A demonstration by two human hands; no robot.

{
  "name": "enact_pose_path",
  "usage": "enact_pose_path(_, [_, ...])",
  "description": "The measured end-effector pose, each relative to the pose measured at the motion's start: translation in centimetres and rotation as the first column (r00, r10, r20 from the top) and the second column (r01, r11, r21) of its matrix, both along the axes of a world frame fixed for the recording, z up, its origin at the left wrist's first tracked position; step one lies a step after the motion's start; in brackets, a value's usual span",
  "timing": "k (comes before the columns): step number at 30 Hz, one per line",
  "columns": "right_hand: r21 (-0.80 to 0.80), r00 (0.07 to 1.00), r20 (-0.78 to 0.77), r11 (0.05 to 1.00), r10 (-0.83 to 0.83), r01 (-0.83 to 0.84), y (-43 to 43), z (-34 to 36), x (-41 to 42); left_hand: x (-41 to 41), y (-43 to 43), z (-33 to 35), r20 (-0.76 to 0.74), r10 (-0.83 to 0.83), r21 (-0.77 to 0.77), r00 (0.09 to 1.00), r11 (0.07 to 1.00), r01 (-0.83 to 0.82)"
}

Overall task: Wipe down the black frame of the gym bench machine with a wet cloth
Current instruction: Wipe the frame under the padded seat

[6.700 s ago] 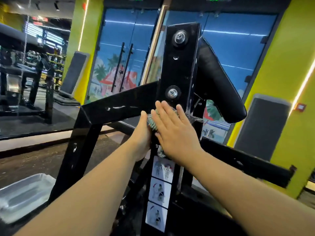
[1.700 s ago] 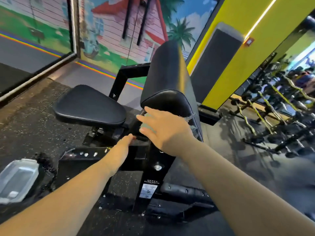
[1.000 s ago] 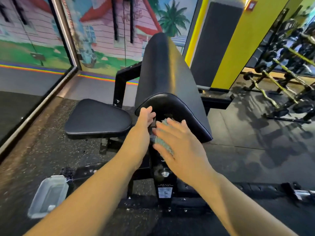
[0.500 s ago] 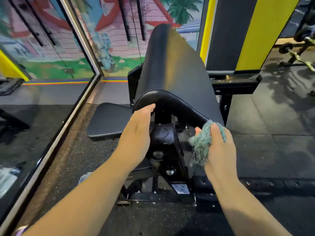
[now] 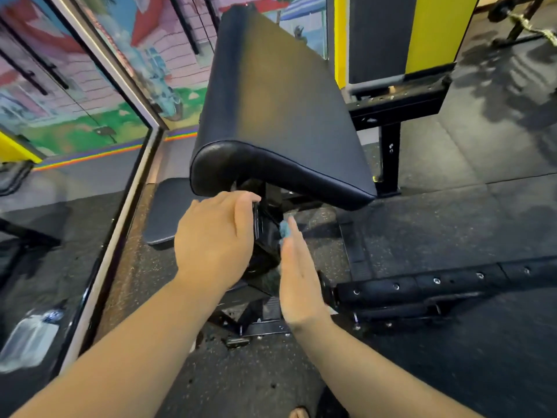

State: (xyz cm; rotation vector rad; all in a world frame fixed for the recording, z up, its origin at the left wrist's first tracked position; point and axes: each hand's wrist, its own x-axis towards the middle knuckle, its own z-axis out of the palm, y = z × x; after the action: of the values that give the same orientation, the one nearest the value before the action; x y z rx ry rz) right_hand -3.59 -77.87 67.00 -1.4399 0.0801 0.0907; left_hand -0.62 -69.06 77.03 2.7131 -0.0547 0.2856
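While both forearms reach forward under the near end of the slanted pad (image 5: 280, 95), the left hand (image 5: 215, 236) lies palm down with its fingers together and gently bent, their tips resting against the left side of the black frame (image 5: 265, 233), the upright post below the pad; it holds nothing. The right hand (image 5: 298, 276) stands on edge, fingers straight and close together, pressing flat against the right side of that post. A scrap of the wet cloth (image 5: 284, 230), teal and nubbly, peeps out just past the fingertips, sandwiched between palm and metal; most of it is hidden behind the hand. The post is glossy black steel, square-edged, with pale flecks on it, and a long low rail (image 5: 437, 285) studded with bolts runs off toward the right edge of the floor. The pad is smooth dark vinyl with a piped seam around its rounded lip, and a smaller flat seat (image 5: 167, 212) of the same vinyl sits lower on the left. The floor (image 5: 452, 206) is speckled black rubber matting; along its left edge stands a mirror (image 5: 60, 206) in a pale metal strip. Half a second ago the right hand held the cloth bunched up in the open air, clear of the post, and the left gripped the pad's lip; now the cloth is flattened on the frame and the left has dropped to the post.
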Motion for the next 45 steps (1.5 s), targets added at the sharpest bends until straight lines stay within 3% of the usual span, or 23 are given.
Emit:
enact_pose_path(3, [-0.039,0.969,0.245,0.999,0.004,0.005,1.0,2.9,0.3,0.1,-0.1,-0.1,0.020,-0.014,0.019,1.000,1.000,0.014])
enact_pose_path(5, [-0.046,0.951,0.308,0.998,-0.022,0.038,0.5,0.4,-0.5,0.0,-0.2,-0.3,0.034,-0.007,0.030,0.999,1.000,0.006])
enact_pose_path(6, [-0.036,0.969,0.243,0.998,-0.039,0.049,0.0,-1.8,-1.0,0.0,-0.1,-0.4,0.027,0.001,0.036,1.000,0.999,-0.002])
enact_pose_path(9, [-0.016,0.983,-0.176,0.998,-0.060,0.058,-1.8,-5.8,-1.8,-0.1,-0.2,-0.5,-0.010,0.024,0.003,1.000,1.000,-0.024])
enact_pose_path(11, [0.009,0.965,-0.258,0.999,-0.041,0.045,-1.8,-4.6,-1.3,-0.2,-0.2,-0.5,-0.016,0.035,-0.016,0.999,0.999,-0.036])
enact_pose_path(14, [0.037,0.998,0.069,0.999,0.003,-0.005,0.0,1.3,-0.1,0.1,-0.1,-0.6,0.016,0.038,-0.015,0.999,0.999,-0.038])
enact_pose_path(17, [0.012,0.949,0.313,0.999,-0.040,0.039,1.1,2.5,-0.8,0.0,-0.2,-0.6,-0.004,0.038,-0.027,0.999,0.999,-0.038])
enact_pose_path(19, [0.013,0.965,0.247,0.996,-0.091,0.091,0.4,-1.1,-1.7,-0.2,-0.3,-0.5,-0.031,0.053,-0.011,0.998,0.998,-0.054])
enact_pose_path(23, [0.022,0.985,-0.102,0.990,-0.136,0.139,-1.1,-4.2,-2.3,-0.4,-0.4,-0.2,-0.028,0.071,0.013,0.997,0.997,-0.071])
enact_pose_path(24, [0.026,0.988,-0.092,0.991,-0.128,0.130,-0.9,-3.4,-2.1,-0.4,-0.3,-0.3,-0.028,0.078,0.015,0.997,0.997,-0.077])
enact_pose_path(27, [0.025,0.985,0.144,0.995,-0.098,0.096,0.7,1.0,-1.5,-0.4,-0.3,-0.5,-0.010,0.078,0.022,0.997,0.997,-0.077])
enact_pose_path(30, [-0.019,0.944,0.311,0.992,-0.114,0.126,1.2,0.2,-1.8,-0.4,-0.4,-0.7,-0.012,0.087,0.024,0.996,0.996,-0.087])
enact_pose_path(32, [-0.029,0.973,0.186,0.989,-0.135,0.143,0.0,-2.8,-1.7,-0.4,-0.5,-0.6,-0.021,0.094,0.027,0.995,0.995,-0.093])
enact_pose_path(35, [-0.088,0.976,-0.189,0.992,-0.108,0.093,-1.5,-4.5,-0.7,-0.4,-0.5,-0.4,-0.023,0.088,0.030,0.996,0.996,-0.087])
enact_pose_path(36, [-0.113,0.965,-0.247,0.991,-0.092,0.066,-1.4,-3.9,-0.2,-0.4,-0.5,-0.3,-0.019,0.083,0.028,0.996,0.996,-0.083])
enact_pose_path(38, [-0.132,0.989,-0.137,0.991,-0.057,0.039,-0.5,-0.8,0.8,-0.3,-0.4,-0.3,-0.005,0.077,0.024,0.997,0.997,-0.077])
enact_pose_path(40, [-0.095,0.989,0.142,0.994,-0.031,0.045,0.9,2.8,1.1,-0.2,-0.2,-0.5,0.006,0.069,0.010,0.998,0.998,-0.069])
enact_pose_path(42, [-0.071,0.944,0.328,0.995,-0.036,0.062,1.4,4.0,0.9,-0.3,-0.2,-0.7,0.009,0.080,-0.013,0.997,0.997,-0.080])
enact_pose_path(44, [-0.056,0.908,0.413,0.993,-0.069,0.101,1.1,1.3,0.3,-0.4,-0.2,-0.9,0.020,0.103,-0.015,0.994,0.995,-0.103])
enact_pose_path(45, [-0.049,0.927,0.365,0.992,-0.087,0.113,0.6,-0.9,-0.1,-0.6,-0.3,-0.9,0.026,0.115,-0.006,0.993,0.993,-0.115])
